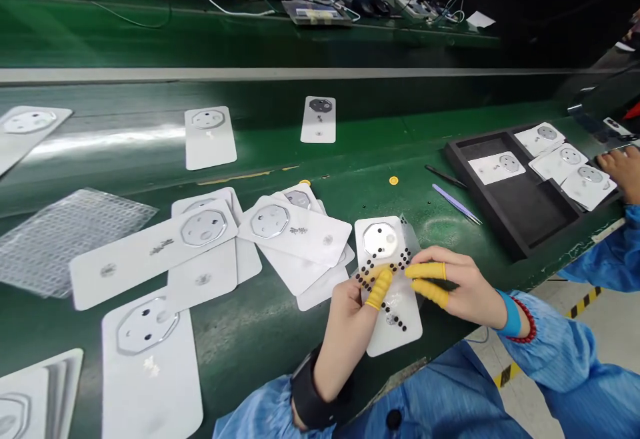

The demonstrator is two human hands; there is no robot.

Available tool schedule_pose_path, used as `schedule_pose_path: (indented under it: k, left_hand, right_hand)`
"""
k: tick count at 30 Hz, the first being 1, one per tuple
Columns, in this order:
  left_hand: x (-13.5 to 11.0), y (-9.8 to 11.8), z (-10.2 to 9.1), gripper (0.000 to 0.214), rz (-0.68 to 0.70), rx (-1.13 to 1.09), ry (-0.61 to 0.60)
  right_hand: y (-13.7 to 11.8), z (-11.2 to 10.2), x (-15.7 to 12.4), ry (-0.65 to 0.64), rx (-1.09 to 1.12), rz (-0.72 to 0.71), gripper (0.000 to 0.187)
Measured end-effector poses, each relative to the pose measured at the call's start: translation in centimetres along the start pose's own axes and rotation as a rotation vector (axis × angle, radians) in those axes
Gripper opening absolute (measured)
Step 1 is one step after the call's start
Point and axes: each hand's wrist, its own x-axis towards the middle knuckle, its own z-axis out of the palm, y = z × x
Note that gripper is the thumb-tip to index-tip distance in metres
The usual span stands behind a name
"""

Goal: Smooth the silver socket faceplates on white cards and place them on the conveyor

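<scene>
My left hand, with yellow finger cots, grips a clear sheet of black dots between thumb and fingers. The sheet lies over a white rounded panel, which has a silver octagonal dial-like area near its top. At the sheet's right side, my right hand has its cot-covered thumb and forefinger drawn close together. Whatever sits between those fingertips is too small to make out. Left of my hands, several similar white panels overlap on the green bench.
Purple tweezers and a dark slim tool lie by a black compartment tray holding white panels. Another person's hand is at its right. Clear bubbled sheets lie left. More panels sit farther back.
</scene>
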Motion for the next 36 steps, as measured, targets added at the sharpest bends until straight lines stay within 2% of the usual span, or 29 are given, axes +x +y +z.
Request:
schedule_pose_path:
  k: [3, 7, 10, 13, 18, 20, 23, 27, 29, 31, 32, 34, 36]
  left_hand:
    - [-0.1, -0.2, 0.1, 0.015, 0.006, -0.014, -0.026]
    - [-0.2, -0.6, 0.1, 0.012, 0.067, -0.010, 0.025]
    - [-0.2, -1.1, -0.2, 0.016, 0.066, 0.013, 0.063]
    - [-0.1, -1.5, -0.2, 0.022, 0.017, 0.025, 0.051]
    - [0.2, -1.3, 0.5, 0.023, -0.043, 0.037, 0.012]
    - [0.3, -0.8, 0.6, 0.020, -0.045, 0.070, 0.012]
    - [0.3, 0.2, -0.1, 0.019, 0.000, 0.156, 0.094]
    - [-0.4, 1.3, -1.3, 0.039, 0.170, 0.248, 0.345]
    - [-1.0, 1.5, -1.4, 0.058, 0.248, 0.230, 0.394]
    - [-1.5, 1.4, -1.0, 0.081, 0.239, 0.176, 0.331]
    - [-1.7, 1.2, -0.8, 0.086, 0.209, 0.155, 0.279]
    - [-2.0, 0.9, -0.3, 0.075, 0.167, 0.153, 0.191]
    - [-2.2, 0.6, 0.1, 0.054, 0.180, 0.183, 0.138]
  right_hand:
    - [0.2, 1.1, 0.5, 0.129, -0.061, 0.008, 0.011]
    - [-0.1, 2.2, 0.9, 0.158, -0.130, 0.004, 0.013]
    - [-0.3, 2.3, 1.0, 0.098, -0.204, -0.011, 0.012]
    - [0.0, 2.1, 0.9, 0.002, -0.231, -0.034, 0.012]
    - [1.7, 2.4, 0.2, -0.048, -0.276, -0.218, 0.016]
    - [2.3, 2.4, -0.2, -0.083, -0.184, -0.163, 0.014]
    - [3.1, 1.9, -0.8, -0.123, -0.037, 0.037, 0.011]
    - [4.0, 0.0, -0.9, -0.108, 0.023, 0.178, 0.008]
    - [4.2, -1.3, -0.6, -0.076, 0.055, 0.231, 0.010]
    - [3.9, -2.5, 0.1, -0.010, 0.099, 0.291, 0.012]
    - [3.4, -2.9, 0.5, 0.031, 0.125, 0.318, 0.011]
    - [1.9, -3.2, 1.5, 0.105, 0.154, 0.325, 0.007]
    - [0.1, -2.7, 2.6, 0.135, 0.112, 0.238, 0.002]
